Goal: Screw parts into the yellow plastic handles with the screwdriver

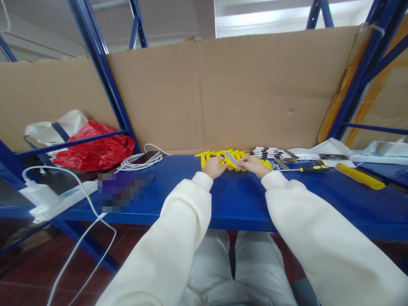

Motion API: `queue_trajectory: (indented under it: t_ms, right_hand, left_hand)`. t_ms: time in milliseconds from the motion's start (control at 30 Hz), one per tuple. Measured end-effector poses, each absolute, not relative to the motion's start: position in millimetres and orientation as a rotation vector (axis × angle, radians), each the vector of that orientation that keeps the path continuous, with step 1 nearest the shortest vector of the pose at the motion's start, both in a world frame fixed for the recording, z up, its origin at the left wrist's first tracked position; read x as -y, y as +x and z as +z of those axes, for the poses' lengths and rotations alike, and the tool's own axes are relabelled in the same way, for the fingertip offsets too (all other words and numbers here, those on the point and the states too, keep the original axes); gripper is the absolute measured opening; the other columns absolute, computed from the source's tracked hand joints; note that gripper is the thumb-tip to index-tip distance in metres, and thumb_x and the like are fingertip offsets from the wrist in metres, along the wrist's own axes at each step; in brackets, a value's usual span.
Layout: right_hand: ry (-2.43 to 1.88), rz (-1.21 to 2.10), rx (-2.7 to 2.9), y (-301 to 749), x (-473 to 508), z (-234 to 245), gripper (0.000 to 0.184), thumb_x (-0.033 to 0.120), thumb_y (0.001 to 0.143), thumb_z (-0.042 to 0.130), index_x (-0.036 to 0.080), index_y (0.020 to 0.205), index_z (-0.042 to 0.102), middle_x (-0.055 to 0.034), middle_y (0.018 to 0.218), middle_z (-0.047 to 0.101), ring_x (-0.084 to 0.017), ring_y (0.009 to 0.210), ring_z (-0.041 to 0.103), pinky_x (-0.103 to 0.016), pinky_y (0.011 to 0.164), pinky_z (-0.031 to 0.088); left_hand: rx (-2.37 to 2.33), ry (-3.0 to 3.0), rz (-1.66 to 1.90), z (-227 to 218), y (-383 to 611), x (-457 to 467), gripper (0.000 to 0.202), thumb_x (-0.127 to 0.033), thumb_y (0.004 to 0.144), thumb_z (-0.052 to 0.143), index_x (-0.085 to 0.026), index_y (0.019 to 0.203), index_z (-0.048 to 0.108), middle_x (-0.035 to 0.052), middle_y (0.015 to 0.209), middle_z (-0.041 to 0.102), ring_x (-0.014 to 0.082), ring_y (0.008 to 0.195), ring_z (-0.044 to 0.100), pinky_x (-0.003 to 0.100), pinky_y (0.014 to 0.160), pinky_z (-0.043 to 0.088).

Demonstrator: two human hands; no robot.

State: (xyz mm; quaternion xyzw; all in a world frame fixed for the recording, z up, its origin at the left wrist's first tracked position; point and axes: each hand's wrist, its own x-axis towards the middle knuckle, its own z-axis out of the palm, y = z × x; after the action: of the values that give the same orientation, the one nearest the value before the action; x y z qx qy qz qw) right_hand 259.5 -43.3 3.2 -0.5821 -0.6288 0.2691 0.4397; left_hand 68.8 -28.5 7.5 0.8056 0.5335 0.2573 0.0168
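Note:
Both my hands meet over a blue shelf (242, 199), sleeves in white. My left hand (214, 166) is closed on a yellow plastic piece, and my right hand (253, 164) pinches a small grey strip (230, 159) that lies between the two hands. Behind them a row of several yellow T-shaped plastic parts (213, 154) lies against the cardboard back wall (255, 89). Just right of the hands sits a stack of small black-and-white parts (267, 152).
A yellow-handled screwdriver (314, 168) and a long yellow tool (360, 176) lie to the right. A phone with a coiled white cable (143, 159), a red plastic bag (95, 151) and a white power strip (60, 199) are at left. Blue rack posts (105, 72) stand around.

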Motion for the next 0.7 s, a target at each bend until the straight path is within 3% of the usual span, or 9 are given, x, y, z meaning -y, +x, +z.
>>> queue_trajectory:
  t_ms: [233,433,700]
  right_hand:
    - [-1.409,0.713,1.585,257,46,5,0.024,0.023,0.082,0.075,0.019,0.064,0.060,0.0027,0.056,0.059,-0.010,0.050,0.047,-0.021,0.050,0.039]
    - [-1.421,0.646,1.656,259,48,6,0.030,0.022,0.087,0.074,0.020,0.060,0.060,0.0038,0.046,0.051,-0.011,0.046,0.046,-0.021,0.049,0.039]
    - [-1.499,0.775,1.495,251,59,13,0.030,0.013,0.094,0.067,0.019,0.066,0.058,0.0026,0.048,0.053,-0.010,0.045,0.050,-0.019,0.047,0.039]
  left_hand:
    - [-1.622,2.505,0.791,10,68,31,0.033,-0.033,0.098,0.069,-0.022,0.127,0.078,0.0090,0.129,0.079,0.0258,0.124,0.072,0.037,0.109,0.056]
    - [-1.605,2.529,0.766,12,67,33,0.031,-0.034,0.097,0.068,-0.024,0.124,0.080,0.0085,0.126,0.080,0.0270,0.121,0.073,0.039,0.107,0.057]
    - [-1.557,2.552,0.767,11,66,30,0.031,-0.032,0.098,0.067,-0.021,0.124,0.079,0.0096,0.128,0.080,0.0272,0.122,0.073,0.039,0.106,0.056]
